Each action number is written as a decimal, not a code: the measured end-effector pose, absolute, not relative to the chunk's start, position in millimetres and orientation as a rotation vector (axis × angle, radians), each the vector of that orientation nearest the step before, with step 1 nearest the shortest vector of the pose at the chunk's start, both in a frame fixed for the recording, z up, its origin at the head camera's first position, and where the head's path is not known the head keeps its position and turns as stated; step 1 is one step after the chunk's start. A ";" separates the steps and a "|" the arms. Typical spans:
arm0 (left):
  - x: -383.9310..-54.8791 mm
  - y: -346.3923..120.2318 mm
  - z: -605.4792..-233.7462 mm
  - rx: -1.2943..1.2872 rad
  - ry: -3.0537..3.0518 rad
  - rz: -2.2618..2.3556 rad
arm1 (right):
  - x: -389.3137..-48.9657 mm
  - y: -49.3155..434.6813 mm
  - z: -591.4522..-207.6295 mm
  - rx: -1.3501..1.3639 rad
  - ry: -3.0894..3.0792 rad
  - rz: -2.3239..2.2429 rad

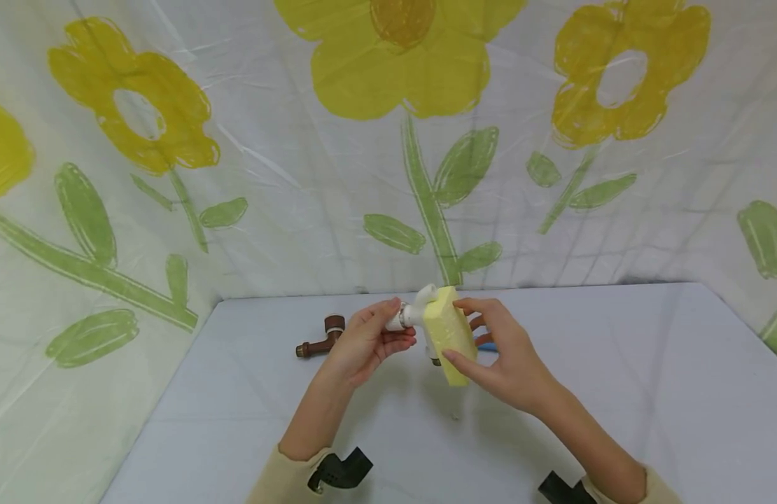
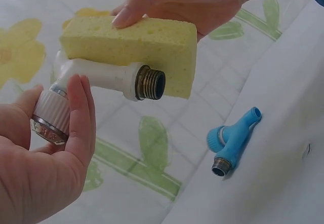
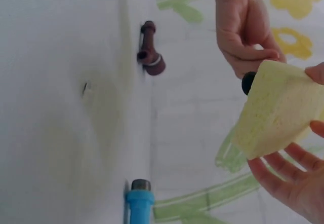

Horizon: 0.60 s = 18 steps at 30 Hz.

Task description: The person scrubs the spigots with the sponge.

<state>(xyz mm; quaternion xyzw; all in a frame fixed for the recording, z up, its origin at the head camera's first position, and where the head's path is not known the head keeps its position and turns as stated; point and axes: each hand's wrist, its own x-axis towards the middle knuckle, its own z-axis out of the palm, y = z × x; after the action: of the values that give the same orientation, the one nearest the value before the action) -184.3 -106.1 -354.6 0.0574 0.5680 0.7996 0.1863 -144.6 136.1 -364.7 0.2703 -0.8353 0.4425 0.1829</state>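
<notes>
My left hand (image 1: 368, 344) holds a white plastic tap (image 2: 101, 75) by its ribbed knob, with the thumb on one side and fingers on the other. The tap's threaded metal end points away from the palm in the left wrist view. A yellow rectangular sponge (image 1: 450, 336) is pinched between the thumb and fingers of my right hand (image 1: 511, 357). In the left wrist view the sponge lies along the tap's body, seemingly touching it. The sponge (image 3: 283, 110) hides most of the tap in the right wrist view.
A brown tap (image 1: 325, 341) lies on the white table (image 1: 237, 420) to the left. Behind the right hand lies a blue tap (image 2: 233, 144) with a threaded end, mostly hidden in the head view. A flower-printed curtain (image 1: 288, 210) hangs along the table's far edge.
</notes>
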 end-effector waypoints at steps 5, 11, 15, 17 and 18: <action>-182.9 -106.3 -353.9 0.205 1.584 2.241 | -146.1 137.2 -363.8 0.741 -2.339 1.227; -182.0 -105.2 -353.7 0.180 1.594 2.253 | -144.3 136.0 -365.1 0.766 -2.345 1.248; -182.2 -104.9 -353.8 0.165 1.593 2.264 | -143.7 135.0 -365.3 0.791 -2.316 1.228; -182.1 -104.6 -353.3 0.151 1.593 2.275 | -143.8 135.2 -365.3 0.792 -2.314 1.222; -182.1 -104.6 -352.9 0.142 1.595 2.280 | -143.7 135.2 -365.4 0.790 -2.318 1.222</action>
<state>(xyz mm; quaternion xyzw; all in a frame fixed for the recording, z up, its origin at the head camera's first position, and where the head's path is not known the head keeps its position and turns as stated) -182.1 -104.6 -352.9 0.0503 0.5635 0.8054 0.1769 -143.7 135.2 -365.4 0.2829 -0.8297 0.4372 0.2011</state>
